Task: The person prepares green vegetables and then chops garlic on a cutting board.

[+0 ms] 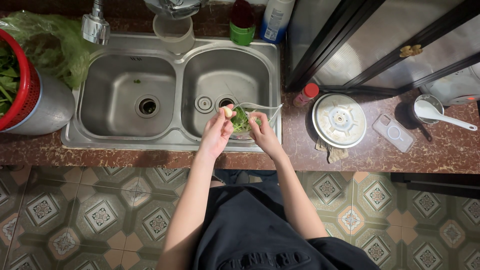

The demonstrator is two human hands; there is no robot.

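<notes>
Left fingers [226, 116] pinching pale clove [228, 112]

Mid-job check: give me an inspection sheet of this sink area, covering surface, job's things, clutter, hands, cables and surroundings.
Surface: brown stone counter around a steel double sink.
Job's things: clear bowl of green leaves over the right basin; small pale piece, kind unclear.
Clutter: round metal lid, phone case, white spoon, red-capped bottle, red basket of greens.
Hands: left hand pinches the pale piece; right hand at the bowl.
Cables: nothing seen.
Surroundings: patterned tile floor, tap.
</notes>
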